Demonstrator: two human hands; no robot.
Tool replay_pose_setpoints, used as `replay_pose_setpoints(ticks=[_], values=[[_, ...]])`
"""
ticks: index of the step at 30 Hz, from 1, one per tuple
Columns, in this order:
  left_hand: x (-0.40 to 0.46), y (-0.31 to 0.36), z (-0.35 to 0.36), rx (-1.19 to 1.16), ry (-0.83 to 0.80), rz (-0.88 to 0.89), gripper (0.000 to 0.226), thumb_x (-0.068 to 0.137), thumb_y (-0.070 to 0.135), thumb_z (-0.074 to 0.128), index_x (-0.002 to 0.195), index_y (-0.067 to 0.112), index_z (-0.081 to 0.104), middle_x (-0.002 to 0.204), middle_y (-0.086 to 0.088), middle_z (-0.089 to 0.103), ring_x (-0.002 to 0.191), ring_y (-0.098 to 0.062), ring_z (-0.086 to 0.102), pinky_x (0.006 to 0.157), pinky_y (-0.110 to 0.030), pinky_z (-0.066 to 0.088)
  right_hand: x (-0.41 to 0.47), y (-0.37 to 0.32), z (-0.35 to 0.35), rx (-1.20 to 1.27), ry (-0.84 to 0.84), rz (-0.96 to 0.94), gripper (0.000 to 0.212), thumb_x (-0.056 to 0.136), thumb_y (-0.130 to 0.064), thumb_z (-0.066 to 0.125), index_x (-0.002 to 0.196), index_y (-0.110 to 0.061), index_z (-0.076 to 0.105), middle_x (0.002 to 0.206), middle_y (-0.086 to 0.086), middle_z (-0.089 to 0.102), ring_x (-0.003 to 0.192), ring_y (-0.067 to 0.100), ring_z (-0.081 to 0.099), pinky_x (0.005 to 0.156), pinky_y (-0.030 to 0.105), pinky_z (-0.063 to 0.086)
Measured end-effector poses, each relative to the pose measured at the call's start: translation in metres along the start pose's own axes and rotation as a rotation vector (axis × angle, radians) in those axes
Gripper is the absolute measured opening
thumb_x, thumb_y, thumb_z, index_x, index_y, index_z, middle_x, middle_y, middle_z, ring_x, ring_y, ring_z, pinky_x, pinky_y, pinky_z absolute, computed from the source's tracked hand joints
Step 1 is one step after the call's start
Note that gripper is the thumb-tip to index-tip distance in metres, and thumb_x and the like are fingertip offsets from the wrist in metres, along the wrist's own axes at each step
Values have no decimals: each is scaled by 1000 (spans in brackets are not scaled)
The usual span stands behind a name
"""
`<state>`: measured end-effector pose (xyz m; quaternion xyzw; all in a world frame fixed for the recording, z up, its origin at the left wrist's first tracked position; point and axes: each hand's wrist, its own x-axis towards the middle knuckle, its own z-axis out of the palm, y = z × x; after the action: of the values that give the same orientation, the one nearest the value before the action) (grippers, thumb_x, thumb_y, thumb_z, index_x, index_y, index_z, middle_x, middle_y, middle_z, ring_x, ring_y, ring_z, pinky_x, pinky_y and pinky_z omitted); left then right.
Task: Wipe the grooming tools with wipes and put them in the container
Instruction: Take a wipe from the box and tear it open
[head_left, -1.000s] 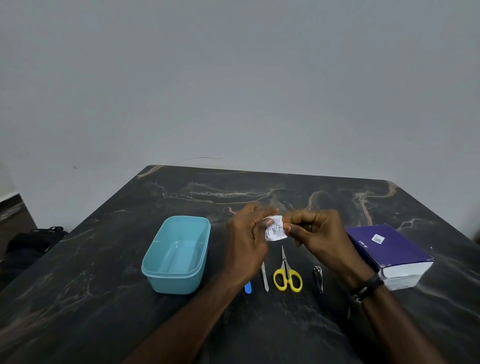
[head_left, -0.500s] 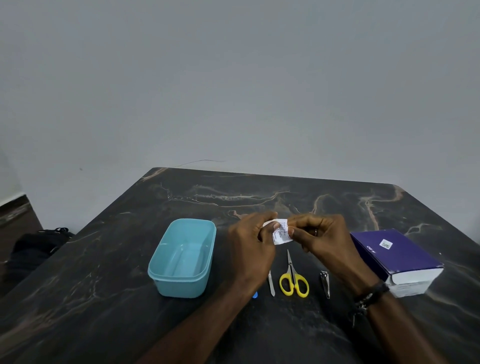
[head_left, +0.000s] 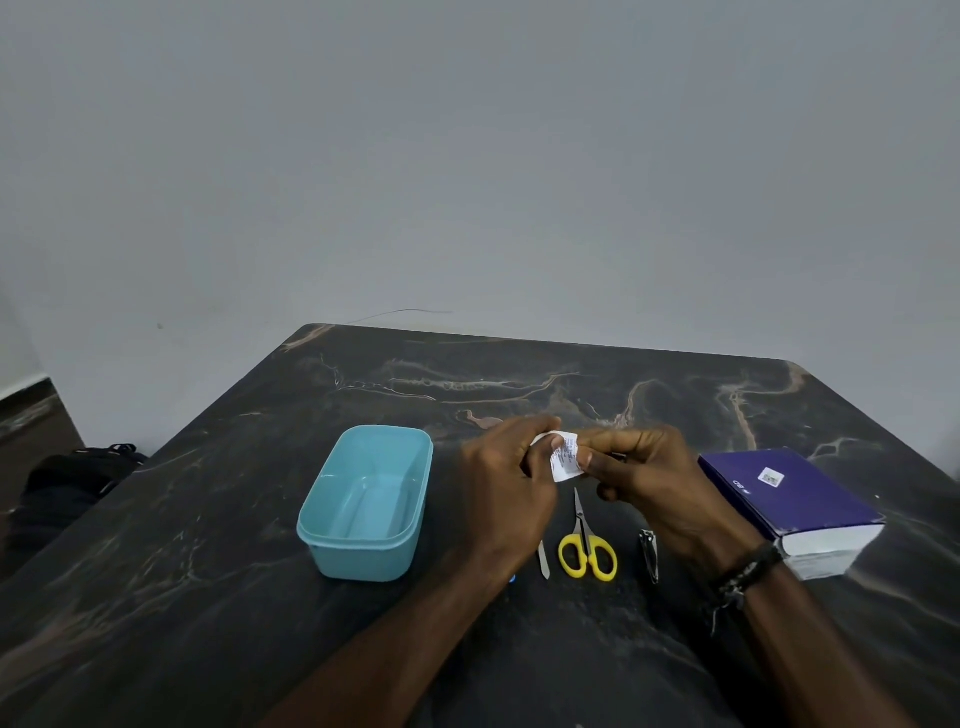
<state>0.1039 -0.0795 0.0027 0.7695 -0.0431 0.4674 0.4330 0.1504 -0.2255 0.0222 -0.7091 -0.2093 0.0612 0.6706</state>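
Nearest, two bare forearms reaching in from the lower edge, a dark beaded bracelet (head_left: 744, 570) on the right wrist; just beyond, laid in a row on the dark marbled table (head_left: 208, 597): a sliver of a blue tool (head_left: 512, 578) peeking from under the left wrist, a slim metal file (head_left: 543, 560), yellow-handled scissors (head_left: 587, 552) with blades pointing away, a metal nail clipper (head_left: 650, 556); all four flat on the tabletop, near one another but apart, outside the container; left of the row, a teal plastic container (head_left: 366, 501), open-topped, with nothing visible inside; above the tools, raised off the table, left hand (head_left: 506, 493) and right hand (head_left: 657, 480) meeting, fingers of both curled and pinching a small white wipe sachet (head_left: 565, 460) with fine print, one hand on each side of it; to the right, a purple box (head_left: 792, 501) with a white label, well apart from the tools; farther left, off the table, a dark bag (head_left: 72, 483) on the floor; farthest, a plain grey wall (head_left: 467, 156)
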Motion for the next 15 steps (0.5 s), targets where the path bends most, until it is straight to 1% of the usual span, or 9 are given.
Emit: replay_pose_setpoints(ticks=[2,4,6,9,12,15], values=[[0,0,0,6,3,5,17,78,5,74,94,10,75,87,0,75,77,-5,66,69,-5,46,-1,-1,1,-24,-5,-11,12,73,-13,72,82,-14,79,89,7,76,65,9,60,53,26,42],[0,0,-1,9,-3,21,17,78,5,73,93,10,75,87,-1,75,76,-6,67,69,-7,48,-1,-3,2,-60,-2,-33,11,77,-7,71,79,-15,78,90,3,76,63,10,58,52,25,41],[-1,0,-1,13,-8,36,17,77,6,74,94,10,75,87,-1,75,76,-6,67,67,-10,50,-1,-3,3,-89,18,-63,17,80,-2,68,74,-15,77,84,-1,76,58,10,54,50,25,40],[0,0,1,-2,2,45,17,77,5,74,94,10,75,87,-1,75,76,-4,66,67,-16,53,1,-2,4,-118,43,-87,19,83,1,65,73,-12,75,72,2,73,57,20,48,49,28,38],[1,0,4,-56,14,-24,17,78,4,74,93,11,75,87,0,75,77,-4,66,67,-21,55,3,1,3,-92,96,-35,19,86,4,59,78,-4,74,75,5,74,63,20,53,50,24,42],[1,1,5,-130,1,-165,17,81,7,73,97,13,74,90,-1,75,80,-8,69,67,-27,58,5,3,2,-47,153,-14,14,87,0,59,82,-1,73,78,14,73,68,17,59,54,26,43]])
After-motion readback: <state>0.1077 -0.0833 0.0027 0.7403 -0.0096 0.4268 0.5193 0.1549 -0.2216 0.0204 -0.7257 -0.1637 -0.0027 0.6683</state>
